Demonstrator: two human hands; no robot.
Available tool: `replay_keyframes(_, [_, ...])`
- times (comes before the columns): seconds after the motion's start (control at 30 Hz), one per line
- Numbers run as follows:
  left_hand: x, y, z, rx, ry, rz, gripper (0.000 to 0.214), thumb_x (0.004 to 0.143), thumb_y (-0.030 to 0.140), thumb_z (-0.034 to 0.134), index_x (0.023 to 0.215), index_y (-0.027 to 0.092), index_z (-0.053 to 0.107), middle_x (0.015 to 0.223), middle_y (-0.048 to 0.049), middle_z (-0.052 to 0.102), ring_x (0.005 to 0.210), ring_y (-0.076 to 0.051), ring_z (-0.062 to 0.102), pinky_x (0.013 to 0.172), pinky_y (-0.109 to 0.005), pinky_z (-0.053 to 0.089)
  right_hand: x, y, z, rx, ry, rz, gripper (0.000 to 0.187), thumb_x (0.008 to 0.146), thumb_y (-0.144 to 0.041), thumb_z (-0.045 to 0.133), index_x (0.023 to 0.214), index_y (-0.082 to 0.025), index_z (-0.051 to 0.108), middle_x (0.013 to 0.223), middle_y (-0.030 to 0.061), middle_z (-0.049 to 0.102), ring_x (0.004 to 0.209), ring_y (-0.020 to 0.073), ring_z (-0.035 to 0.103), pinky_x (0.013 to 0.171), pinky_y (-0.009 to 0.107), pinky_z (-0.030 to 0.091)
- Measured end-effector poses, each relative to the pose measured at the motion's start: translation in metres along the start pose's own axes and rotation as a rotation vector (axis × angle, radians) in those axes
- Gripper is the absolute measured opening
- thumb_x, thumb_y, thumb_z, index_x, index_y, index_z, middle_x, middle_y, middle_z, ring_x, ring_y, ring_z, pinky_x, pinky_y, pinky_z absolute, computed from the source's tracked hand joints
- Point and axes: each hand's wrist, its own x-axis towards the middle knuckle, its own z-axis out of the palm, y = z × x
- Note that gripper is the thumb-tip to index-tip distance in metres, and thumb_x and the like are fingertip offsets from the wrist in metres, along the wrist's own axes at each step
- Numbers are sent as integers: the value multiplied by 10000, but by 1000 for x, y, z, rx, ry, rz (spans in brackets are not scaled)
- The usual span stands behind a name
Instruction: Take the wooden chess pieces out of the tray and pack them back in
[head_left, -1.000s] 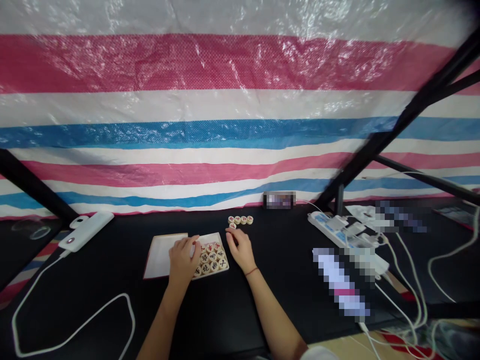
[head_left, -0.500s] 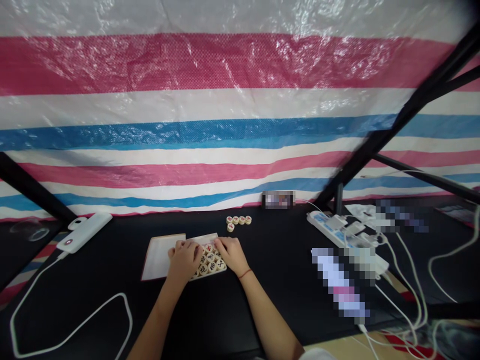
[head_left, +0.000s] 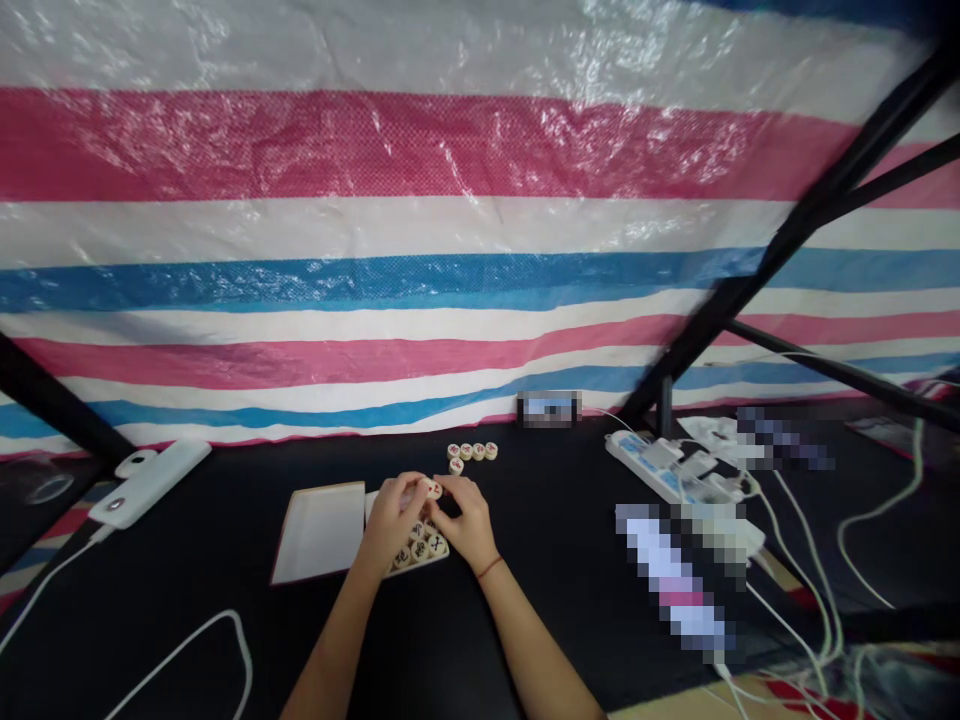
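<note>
Above an open box [head_left: 417, 568] of Chinese chess pieces, a round cream piece [head_left: 431, 489] with a red character is raised between my two hands. My left hand [head_left: 391, 518] grips it from the left, fingers bent and closed. From the right, the thumb and forefinger of my right hand [head_left: 466, 518] pinch at its edge. Below them, several black-lettered pieces [head_left: 420, 550] lie in rows in the box; others are hidden under my hands. The box's lid [head_left: 321, 535] is folded out flat to the left, its white inside facing up.
Beyond the box, several red-lettered pieces [head_left: 478, 451] form a short row, one piece [head_left: 456, 467] in front of it. A white device [head_left: 154, 485] with a cable lies left. Right are a power strip [head_left: 649, 470] with chargers and a blurred phone-like screen [head_left: 679, 580]. Another screen [head_left: 550, 409] stands behind.
My left hand has come up out of the box with a red-lettered piece. My right hand has left the box's right edge and moved in to the piece. The view has shifted slightly.
</note>
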Motion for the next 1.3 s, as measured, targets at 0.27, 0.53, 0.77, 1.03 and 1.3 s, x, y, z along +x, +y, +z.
replay_keyframes(0.27, [-3,-32,-3,-251,151,7,273,875,395,520,1033,202,630,1053,-79,678,934,-176,661,828,-310,537,1,48,-14,-232,209,270,333,836,-339,520,1089,-153,629,867,88,659,776,209,587,754,357,484])
replay_keyframes(0.53, [-8,-25,2,-16,113,93,311,850,329,553,1140,230,611,875,-24,670,704,-134,633,692,-270,536,1,45,-10,-447,86,303,188,847,-300,481,872,-185,628,910,89,676,888,245,568,781,359,401])
replay_keyframes(0.77, [-13,-15,3,146,155,333,264,832,220,550,1080,239,638,919,-44,698,831,-193,632,775,-333,528,9,-27,-11,-104,-63,135,222,804,-340,596,979,-209,633,927,59,690,884,215,622,855,360,429])
replay_keyframes(1.03, [-12,-21,-3,187,113,332,333,853,273,555,1182,232,583,957,-52,689,897,-201,630,830,-362,509,13,-16,-13,8,57,180,207,814,-300,571,965,-187,657,925,71,691,848,198,634,795,328,492])
replay_keyframes(1.3, [-7,-30,-15,174,173,251,258,900,262,469,1115,212,602,864,-32,674,818,-171,638,786,-324,511,4,58,-21,-336,125,272,277,826,-300,510,1030,-154,630,938,103,669,890,239,583,819,370,447])
